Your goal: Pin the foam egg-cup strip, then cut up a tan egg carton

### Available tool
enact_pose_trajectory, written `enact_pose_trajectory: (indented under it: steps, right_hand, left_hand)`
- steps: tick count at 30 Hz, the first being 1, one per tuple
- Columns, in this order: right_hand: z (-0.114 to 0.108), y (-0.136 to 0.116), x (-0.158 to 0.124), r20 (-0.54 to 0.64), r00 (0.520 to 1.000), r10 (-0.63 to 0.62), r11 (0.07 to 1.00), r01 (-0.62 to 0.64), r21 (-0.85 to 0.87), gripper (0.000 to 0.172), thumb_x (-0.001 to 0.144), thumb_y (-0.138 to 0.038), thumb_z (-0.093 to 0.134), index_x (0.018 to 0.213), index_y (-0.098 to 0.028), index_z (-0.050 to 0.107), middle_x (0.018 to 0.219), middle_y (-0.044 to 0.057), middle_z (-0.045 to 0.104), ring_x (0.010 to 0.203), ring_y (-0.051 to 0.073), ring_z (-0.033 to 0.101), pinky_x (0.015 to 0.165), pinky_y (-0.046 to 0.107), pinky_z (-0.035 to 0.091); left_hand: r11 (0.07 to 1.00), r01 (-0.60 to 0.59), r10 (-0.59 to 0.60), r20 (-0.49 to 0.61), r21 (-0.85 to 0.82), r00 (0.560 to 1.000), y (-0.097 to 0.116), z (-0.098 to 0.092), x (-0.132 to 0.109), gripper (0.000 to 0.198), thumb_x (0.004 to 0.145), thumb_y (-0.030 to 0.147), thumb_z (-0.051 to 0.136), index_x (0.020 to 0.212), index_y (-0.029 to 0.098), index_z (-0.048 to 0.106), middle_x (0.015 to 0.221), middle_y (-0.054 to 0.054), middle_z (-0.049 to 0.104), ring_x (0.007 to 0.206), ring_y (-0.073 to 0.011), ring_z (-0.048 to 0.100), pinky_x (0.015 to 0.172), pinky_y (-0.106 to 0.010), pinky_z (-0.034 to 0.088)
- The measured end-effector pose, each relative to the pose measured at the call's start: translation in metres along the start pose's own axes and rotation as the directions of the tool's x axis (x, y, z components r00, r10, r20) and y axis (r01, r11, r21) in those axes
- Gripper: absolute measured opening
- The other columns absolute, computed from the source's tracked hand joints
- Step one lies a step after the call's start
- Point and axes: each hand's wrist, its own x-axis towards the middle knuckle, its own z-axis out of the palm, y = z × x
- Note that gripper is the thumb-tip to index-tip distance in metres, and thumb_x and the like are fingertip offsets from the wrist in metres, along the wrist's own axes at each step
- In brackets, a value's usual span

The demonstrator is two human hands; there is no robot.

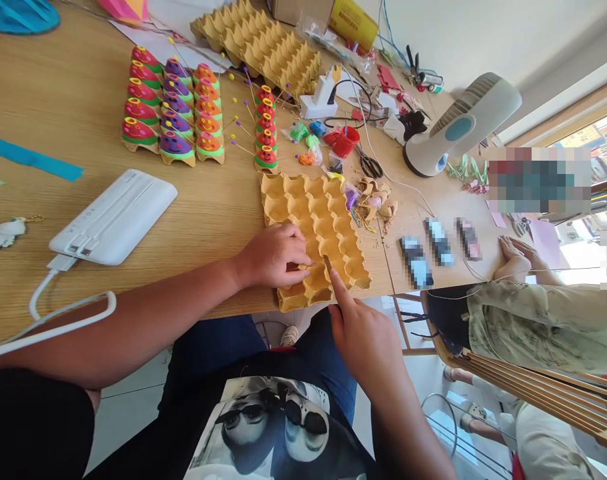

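Note:
A yellow-brown cardboard egg tray (326, 210) lies at the table's front edge, its near end sticking slightly over. My left hand (276, 257) presses on the tray's left side, fingers curled down onto it and holding it. In my right hand (366, 333) is a thin knife (327, 262), its tip touching the tray; the index finger stretches along it and the handle is hidden in the palm. Just beyond the tray stand painted egg-carton strips with faces: red (266, 137), orange (209, 123), purple (177, 120) and another red one (141, 110).
A white power bank (116, 217) with a cable lies at left. Torn carton scraps (376, 200), scissors (369, 163), a red cup (344, 141) and a white fan (458, 127) stand rightward. Another egg tray (263, 50) is at the back. Another person's hands (516, 260) rest at far right.

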Motion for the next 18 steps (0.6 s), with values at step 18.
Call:
enact_pose_trajectory:
  steps: [18]
  right_hand:
    - [-0.012,-0.002,0.005,0.065,0.998,0.001,0.998,0.003,-0.056,0.065,0.107,-0.028,0.045,0.168,-0.026,0.022,0.092,0.003,0.08,0.074,0.02,0.075,0.056,0.027,0.042]
  left_hand:
    - [1.0,-0.008,0.008,-0.004,0.008,1.0,-0.001,0.001,0.0,0.019,0.091,0.037,0.067,0.096,0.029,0.083,0.083,-0.001,0.076,0.1,-0.0234,0.059,0.086,-0.038,0.043]
